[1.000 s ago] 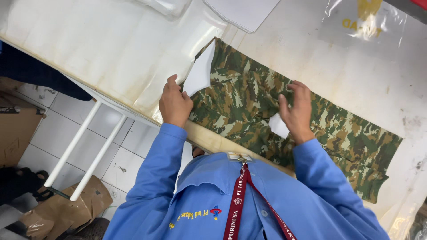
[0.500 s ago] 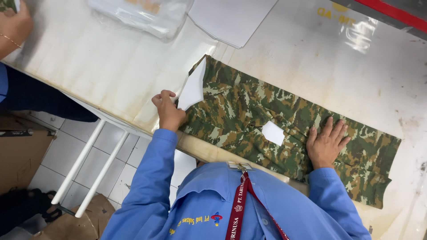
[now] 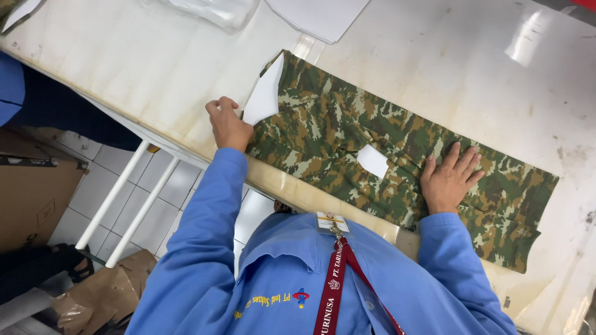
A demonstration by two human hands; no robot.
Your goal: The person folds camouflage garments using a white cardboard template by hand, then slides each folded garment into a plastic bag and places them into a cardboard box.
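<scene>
The left hand [image 3: 227, 126] pinches the white card [image 3: 265, 98] at the cloth's left end. The camouflage cloth [image 3: 347, 133] lies lengthwise across the bench [image 3: 124, 68], running rightward to the right hand [image 3: 448, 180], pressed flat, fingers spread.

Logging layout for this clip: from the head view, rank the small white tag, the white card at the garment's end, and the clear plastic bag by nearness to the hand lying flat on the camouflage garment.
1. Small white tag, on the garment beside the right hand.
2. White card, at the garment's far end.
3. Clear plastic bag, at the table's top edge.
</scene>
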